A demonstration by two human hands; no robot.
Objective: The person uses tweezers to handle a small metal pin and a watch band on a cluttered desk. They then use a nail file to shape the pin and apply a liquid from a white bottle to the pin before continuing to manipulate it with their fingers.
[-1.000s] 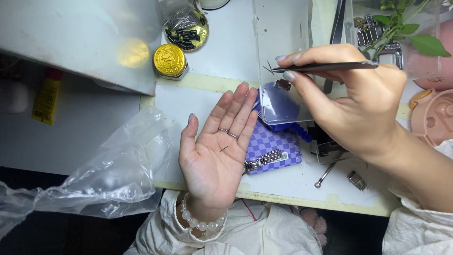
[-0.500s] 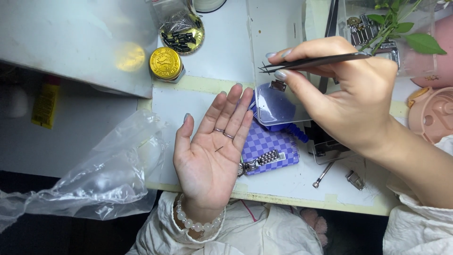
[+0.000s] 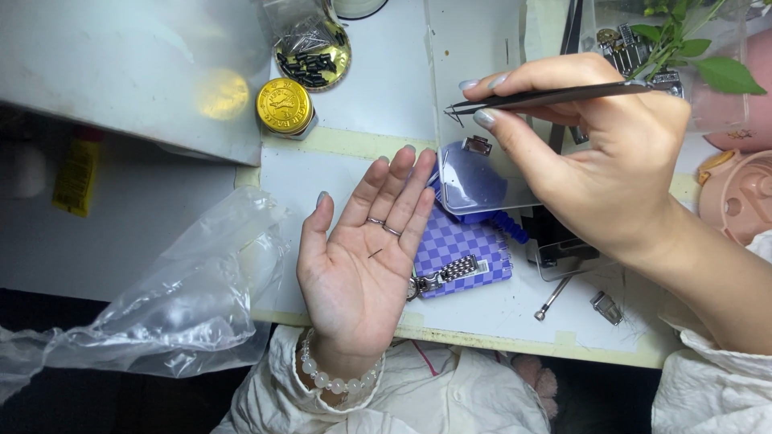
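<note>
My left hand (image 3: 362, 261) lies palm up and flat above the near edge of the white table, fingers together, rings on two fingers. A tiny dark pin (image 3: 375, 254) rests in the middle of its palm. My right hand (image 3: 595, 165) hovers higher at the right and pinches black tweezers (image 3: 555, 96) whose tips point left over a clear plastic lid (image 3: 474, 104). Under my left fingertips lies a purple checkered pad (image 3: 466, 245) with a metal watch bracelet (image 3: 446, 273) on it.
A gold round tin (image 3: 284, 106) and a dish of small black parts (image 3: 314, 52) stand at the back. A crumpled clear plastic bag (image 3: 169, 305) hangs off the left edge. Small metal tools (image 3: 563, 293) lie at the right, beside a pink container (image 3: 740, 193) and a leafy plant (image 3: 691, 40).
My right hand with the tweezers has lifted up and away from my left palm toward the back. My left hand stays palm up, with the tiny pin lying on it.
</note>
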